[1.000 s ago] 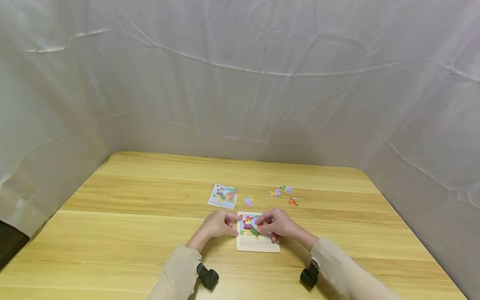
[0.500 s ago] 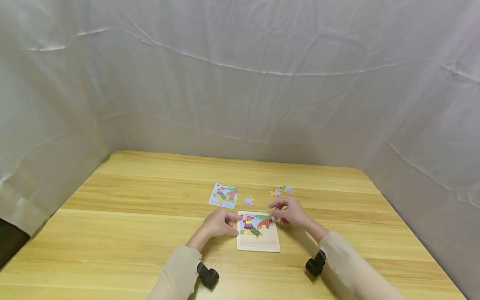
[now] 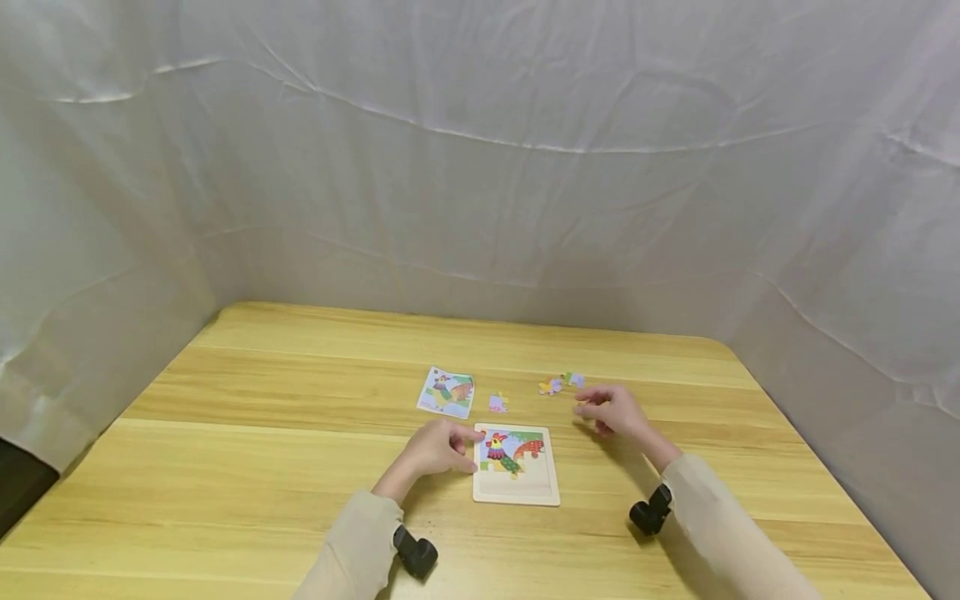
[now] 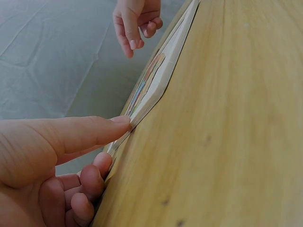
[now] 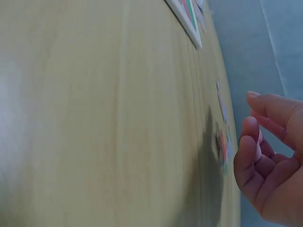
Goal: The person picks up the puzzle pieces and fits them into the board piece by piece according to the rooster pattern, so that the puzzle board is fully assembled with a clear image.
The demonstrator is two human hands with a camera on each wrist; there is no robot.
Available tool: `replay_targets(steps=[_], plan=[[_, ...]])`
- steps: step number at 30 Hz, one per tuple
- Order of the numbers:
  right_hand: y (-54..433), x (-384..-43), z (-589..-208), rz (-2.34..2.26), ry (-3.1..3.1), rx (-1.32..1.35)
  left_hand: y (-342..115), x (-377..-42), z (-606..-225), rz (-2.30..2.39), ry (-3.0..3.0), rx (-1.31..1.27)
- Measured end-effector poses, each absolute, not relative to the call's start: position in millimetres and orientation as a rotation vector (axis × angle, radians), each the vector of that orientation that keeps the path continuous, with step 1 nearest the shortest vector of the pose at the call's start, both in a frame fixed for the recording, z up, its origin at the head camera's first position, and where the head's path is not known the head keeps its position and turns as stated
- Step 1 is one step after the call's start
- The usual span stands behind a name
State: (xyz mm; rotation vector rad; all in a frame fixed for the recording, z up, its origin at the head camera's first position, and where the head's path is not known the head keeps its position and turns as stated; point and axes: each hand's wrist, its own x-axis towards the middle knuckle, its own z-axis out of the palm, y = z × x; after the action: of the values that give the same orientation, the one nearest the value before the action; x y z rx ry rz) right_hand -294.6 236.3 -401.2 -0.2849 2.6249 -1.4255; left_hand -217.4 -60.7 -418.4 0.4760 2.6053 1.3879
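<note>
A square wooden puzzle tray (image 3: 555, 492) lies on the table, its upper part filled with pieces making a rooster picture (image 3: 510, 450). Along the tray's left edge, my left hand (image 3: 435, 448) rests with thumb and index finger spread apart, touching the rim. In the left wrist view the thumb lies straight against that edge. My right hand (image 3: 617, 412) hovers to the right of the tray, with thumb and index finger apart and nothing between them. Below it in the right wrist view is a red puzzle piece (image 5: 221, 146), mostly hidden by the hand in the head view.
Loose puzzle pieces lie behind the tray: a lilac one (image 3: 498, 403), a yellow and lilac one (image 3: 551, 386) and a green and lilac one (image 3: 574, 379). A paper card (image 3: 447, 392) with the rooster picture lies at back left. Grey cloth (image 3: 480, 208) hangs around the table.
My right hand has left the tray, leaving a red tail piece there, and has moved right and back over the loose red piece. The left hand has stayed on the tray's edge.
</note>
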Motion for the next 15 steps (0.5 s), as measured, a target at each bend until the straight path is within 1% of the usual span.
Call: replay_targets(steps=[8,15], plan=[[255.2,-305.9,-406.1,-1.377,2.668,-0.189,-60.4,-217.5,-418.4,1.395,2.611,0.476],[264.8,-310.3,-411.4,-1.337,2.639,-0.179,-60.8,-217.6,-418.5,1.396,2.607,0.468]])
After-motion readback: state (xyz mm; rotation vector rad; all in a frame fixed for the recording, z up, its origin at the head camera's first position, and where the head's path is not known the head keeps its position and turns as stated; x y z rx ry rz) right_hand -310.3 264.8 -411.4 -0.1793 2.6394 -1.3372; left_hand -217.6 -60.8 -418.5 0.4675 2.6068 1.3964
